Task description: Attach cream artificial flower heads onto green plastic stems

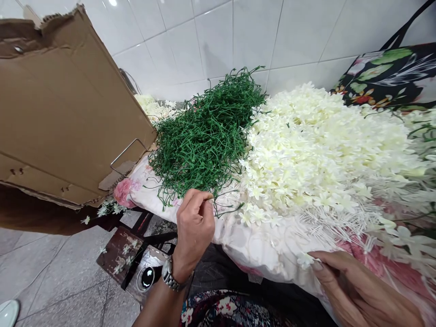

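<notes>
My left hand (pixel 195 218), with a metal watch (pixel 169 274) at its wrist, is closed in a pinch on a thin green artificial stem (pixel 226 211) whose branches point right. Just beyond it rises a tangled heap of green plastic stems (pixel 207 136). At the lower right, my right hand (pixel 361 286) pinches a small white artificial flower (pixel 305 260) between thumb and finger. A big pile of cream-white artificial flowers (pixel 316 145) spreads between and beyond both hands. Thin white plastic sprigs (pixel 327 227) lie along its near edge.
A large cardboard sheet (pixel 68 104) stands at the left by a bent metal wire handle (pixel 126 156). White tiles (pixel 252 36) form the wall behind. A floral black bag (pixel 391 77) is at the right. Below left, a dark wooden stool (pixel 117 256) carries scattered flowers.
</notes>
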A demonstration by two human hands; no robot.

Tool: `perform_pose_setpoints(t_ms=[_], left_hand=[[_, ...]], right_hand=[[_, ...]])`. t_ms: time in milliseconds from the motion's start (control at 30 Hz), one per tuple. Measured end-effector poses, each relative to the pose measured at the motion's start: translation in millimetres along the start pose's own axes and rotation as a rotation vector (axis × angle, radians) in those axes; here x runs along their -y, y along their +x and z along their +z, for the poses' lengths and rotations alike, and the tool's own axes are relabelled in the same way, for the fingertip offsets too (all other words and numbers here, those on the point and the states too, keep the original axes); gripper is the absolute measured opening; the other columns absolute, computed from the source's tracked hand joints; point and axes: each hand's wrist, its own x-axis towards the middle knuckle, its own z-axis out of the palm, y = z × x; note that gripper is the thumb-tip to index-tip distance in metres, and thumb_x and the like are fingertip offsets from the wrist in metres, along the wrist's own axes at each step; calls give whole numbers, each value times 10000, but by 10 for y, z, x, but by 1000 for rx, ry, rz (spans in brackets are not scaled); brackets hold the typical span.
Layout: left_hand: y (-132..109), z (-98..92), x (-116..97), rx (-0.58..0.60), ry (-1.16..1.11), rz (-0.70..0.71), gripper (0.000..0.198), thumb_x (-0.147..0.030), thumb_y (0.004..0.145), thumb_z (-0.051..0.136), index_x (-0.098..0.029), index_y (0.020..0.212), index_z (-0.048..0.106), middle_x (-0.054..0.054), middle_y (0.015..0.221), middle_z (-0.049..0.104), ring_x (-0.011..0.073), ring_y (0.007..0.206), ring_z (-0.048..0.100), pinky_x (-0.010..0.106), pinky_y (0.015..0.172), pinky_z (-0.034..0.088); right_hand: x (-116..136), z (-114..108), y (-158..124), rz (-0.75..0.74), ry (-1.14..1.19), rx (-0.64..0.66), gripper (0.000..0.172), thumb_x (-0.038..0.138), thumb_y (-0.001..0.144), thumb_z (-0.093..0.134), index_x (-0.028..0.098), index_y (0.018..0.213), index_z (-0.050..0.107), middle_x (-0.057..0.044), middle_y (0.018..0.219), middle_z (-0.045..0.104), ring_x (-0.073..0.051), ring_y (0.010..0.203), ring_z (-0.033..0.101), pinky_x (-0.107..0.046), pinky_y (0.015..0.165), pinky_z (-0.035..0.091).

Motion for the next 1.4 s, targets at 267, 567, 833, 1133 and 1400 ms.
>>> perform_pose_setpoints(t_ms=[267,567,833,1133,1400], left_hand=[[133,-95,-119,-317,83,281,219,16,770,519,-141,824,662,28,730,573,136,692,565,263,627,472],[-140,-114,-367,63,-199,231,264,29,770,485,-142,893,645,27,765,570,119,695,553,221,578,442],[-361,5,-436,504,-666,-117,194,-10,780,507,-171,813,609,3,729,555,117,678,532,219,598,418],[-474,43,-412,522,-1058,-368,67,-166,808,596,-183,768,646,-1,700,521,112,633,485,211,564,396],[-540,95,-386,387,-1108,-502,42,-173,780,627,-180,753,658,0,702,526,107,641,486,192,570,406]], right_hand=[[-73,-37,21,-38,-4,76,149,303,884,474,217,856,592,6,682,635,-117,501,575,-243,549,450],[-116,-39,24,-76,56,32,69,204,848,518,204,852,587,-4,682,617,-106,539,581,-202,528,446],[157,-194,149,-88,402,183,111,107,829,517,199,845,576,-2,659,585,-110,588,565,-204,531,443],[358,-139,155,-66,521,254,110,101,840,509,178,827,587,4,665,565,-84,579,534,-187,516,438],[306,-141,75,-8,507,257,95,123,827,552,187,803,618,-48,845,616,-130,764,609,-225,628,499]])
